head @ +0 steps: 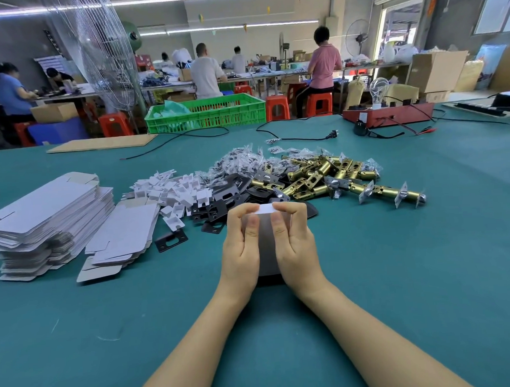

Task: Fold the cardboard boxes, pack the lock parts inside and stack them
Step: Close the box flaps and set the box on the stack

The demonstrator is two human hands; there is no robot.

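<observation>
- Two hands hold one cardboard box (267, 245) upright on the green counter (397, 260), front centre.
- left hand (241, 246) grips box's left side, fingers curled over top edge, thumb on near face.
- right hand (294, 244) grips right side the same way, fingers curled over top, thumb on near face.
- Box's white top flap (265, 209) shows between the fingertips.
- Stack of flat box blanks (47, 220) sits far left; a few loose blanks (124, 234) lie just beside it.
- Beyond the box: white plastic pieces (175, 194), black plates (219, 203), brass latches (329, 178), small bagged screws (237, 162), all piled together.
- Green crate (209, 113) at counter's far edge; people work at benches behind.
</observation>
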